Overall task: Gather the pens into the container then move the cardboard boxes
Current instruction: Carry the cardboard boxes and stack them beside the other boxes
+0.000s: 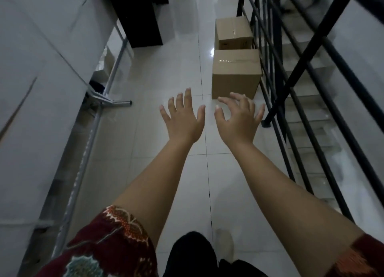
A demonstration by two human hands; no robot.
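Two taped brown cardboard boxes stand on the white tiled floor beside a black railing. The near box [235, 74] is just beyond my fingers; the far box [233, 33] sits behind it. My left hand [182, 119] stretches forward, fingers spread, holding nothing, left of the near box. My right hand [239, 119] reaches out with fingers loosely bent, its fingertips in front of the near box's lower edge, holding nothing. No pens or container are in view.
A black stair railing [291, 94] runs along the right, with steps going down behind it. A white table with metal legs [97, 119] lines the left side. A dark cabinet [141, 17] stands at the back left. Tiled floor lies between them.
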